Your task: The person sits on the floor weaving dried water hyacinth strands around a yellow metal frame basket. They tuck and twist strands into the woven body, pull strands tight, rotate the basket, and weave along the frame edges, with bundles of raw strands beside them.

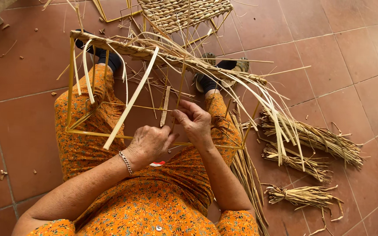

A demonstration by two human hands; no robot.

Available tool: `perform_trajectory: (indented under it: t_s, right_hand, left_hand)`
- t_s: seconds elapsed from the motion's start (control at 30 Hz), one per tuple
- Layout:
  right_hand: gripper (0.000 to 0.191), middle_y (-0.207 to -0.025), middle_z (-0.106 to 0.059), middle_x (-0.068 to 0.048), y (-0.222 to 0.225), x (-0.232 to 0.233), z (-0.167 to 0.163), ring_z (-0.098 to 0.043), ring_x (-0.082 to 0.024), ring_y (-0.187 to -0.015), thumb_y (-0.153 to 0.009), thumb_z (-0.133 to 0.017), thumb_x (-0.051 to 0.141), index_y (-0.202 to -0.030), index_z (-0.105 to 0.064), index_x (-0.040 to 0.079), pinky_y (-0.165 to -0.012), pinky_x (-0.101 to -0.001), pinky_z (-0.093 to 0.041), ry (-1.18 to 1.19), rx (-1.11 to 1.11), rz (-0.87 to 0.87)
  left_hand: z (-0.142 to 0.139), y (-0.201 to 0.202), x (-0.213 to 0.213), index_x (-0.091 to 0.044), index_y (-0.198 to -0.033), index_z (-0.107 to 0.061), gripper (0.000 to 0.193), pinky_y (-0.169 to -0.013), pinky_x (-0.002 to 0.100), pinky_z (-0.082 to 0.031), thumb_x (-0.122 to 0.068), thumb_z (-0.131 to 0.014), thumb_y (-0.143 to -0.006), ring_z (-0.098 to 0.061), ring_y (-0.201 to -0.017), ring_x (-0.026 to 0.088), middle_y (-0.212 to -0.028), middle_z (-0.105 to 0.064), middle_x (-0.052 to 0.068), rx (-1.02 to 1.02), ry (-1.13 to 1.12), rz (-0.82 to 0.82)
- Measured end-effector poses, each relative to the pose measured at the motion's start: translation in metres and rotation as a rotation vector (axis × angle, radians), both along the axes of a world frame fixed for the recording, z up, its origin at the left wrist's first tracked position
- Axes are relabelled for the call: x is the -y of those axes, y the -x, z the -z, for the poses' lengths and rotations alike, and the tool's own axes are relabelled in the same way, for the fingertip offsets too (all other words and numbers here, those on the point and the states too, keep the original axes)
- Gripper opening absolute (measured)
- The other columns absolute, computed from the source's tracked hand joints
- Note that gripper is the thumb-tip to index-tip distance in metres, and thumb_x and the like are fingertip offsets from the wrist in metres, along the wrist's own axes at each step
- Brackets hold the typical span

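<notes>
Person seated on tiled floor (pixel 31 131), yellow wire frame (pixel 71 87) resting across the lap, its top bar wrapped in braided straw (pixel 145 52). Loose straw strands fan off the braid toward the floor's right side.

Left hand (pixel 150 143) sits at the frame's lower bar, fingers curled together, pinching thin strands; bracelet (pixel 126 162) on that wrist. Right hand (pixel 194 122) just beside it, touching, fingers closed on a strand that runs up toward the braid. Exactly which strand each grip holds is hard to tell. A flat wide strip (pixel 130 102) hangs slanted from the braid down to near the left hand. A short flat piece (pixel 165 106) stands upright between frame bars just above the hands.

Three tied straw bundles (pixel 305 194) lie on the floor at right, well apart from the hands. Long straw stalks (pixel 246 175) lie beside the right leg. Woven mat panel (pixel 184 13) on another yellow frame at the floor's top edge, beyond the feet. Straw scraps scattered on tiles.
</notes>
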State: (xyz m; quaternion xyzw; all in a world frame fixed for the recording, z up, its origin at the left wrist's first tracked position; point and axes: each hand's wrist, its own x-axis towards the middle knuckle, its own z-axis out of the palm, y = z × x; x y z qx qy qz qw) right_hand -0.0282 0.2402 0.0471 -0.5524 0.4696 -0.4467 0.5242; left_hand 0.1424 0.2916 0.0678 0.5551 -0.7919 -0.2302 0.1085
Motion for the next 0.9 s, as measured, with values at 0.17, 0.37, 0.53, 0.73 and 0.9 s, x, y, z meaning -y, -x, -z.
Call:
perform_trajectory:
  t_s: [0.17, 0.37, 0.53, 0.73, 0.9]
  right_hand:
    - [0.043, -0.101, -0.080, -0.013, 0.000, -0.017, -0.010, -0.078, -0.014, -0.088, -0.097, -0.070, 0.008, -0.135, -0.058, -0.007, -0.078, -0.0275, -0.067, 0.036, -0.175, -0.079]
    - [0.040, -0.102, -0.081, -0.012, -0.002, -0.030, -0.024, -0.075, -0.012, -0.089, -0.099, -0.066, 0.007, -0.135, -0.058, -0.010, -0.078, -0.0259, -0.063, 0.057, -0.228, -0.124]
    - [0.036, -0.095, -0.080, -0.010, -0.001, -0.038, -0.027, -0.076, -0.012, -0.078, -0.097, -0.067, 0.011, -0.129, -0.061, -0.005, -0.068, -0.0265, -0.064, -0.022, -0.271, -0.093]
    - [0.013, -0.078, -0.077, -0.008, -0.003, -0.046, -0.027, -0.077, -0.014, -0.068, -0.095, -0.074, 0.015, -0.097, -0.072, 0.002, -0.059, -0.0267, -0.061, 0.271, -0.561, -0.004]
    - [0.013, -0.075, -0.073, -0.007, -0.007, -0.061, -0.031, -0.073, -0.018, -0.063, -0.096, -0.074, 0.016, -0.091, -0.070, 0.005, -0.056, -0.0304, -0.057, 0.432, -0.724, -0.034]
  left_hand:
    - [0.006, 0.003, 0.001, -0.004, -0.092, -0.065, 0.030, -0.052, 0.041, -0.060, -0.032, -0.059, -0.101, -0.071, -0.050, 0.028, -0.055, -0.066, 0.012, -0.020, -0.032, 0.021]
    - [0.008, 0.006, 0.002, -0.003, -0.091, -0.069, 0.037, -0.050, 0.040, -0.060, -0.039, -0.064, -0.096, -0.071, -0.051, 0.028, -0.054, -0.066, 0.013, 0.018, 0.075, 0.008]
    - [-0.001, 0.005, -0.004, -0.004, -0.088, -0.068, 0.037, -0.054, 0.038, -0.059, -0.040, -0.069, -0.093, -0.072, -0.060, 0.026, -0.062, -0.069, 0.012, 0.019, 0.099, 0.062]
    - [-0.003, -0.012, -0.022, -0.002, -0.090, -0.068, 0.028, -0.070, 0.042, -0.054, -0.020, -0.077, -0.071, -0.065, -0.084, 0.025, -0.080, -0.067, 0.008, 0.043, 0.446, 0.167]
    - [0.004, -0.014, -0.022, -0.001, -0.093, -0.068, 0.025, -0.073, 0.038, -0.053, -0.014, -0.076, -0.074, -0.062, -0.085, 0.025, -0.084, -0.065, 0.009, -0.035, 0.379, 0.218]
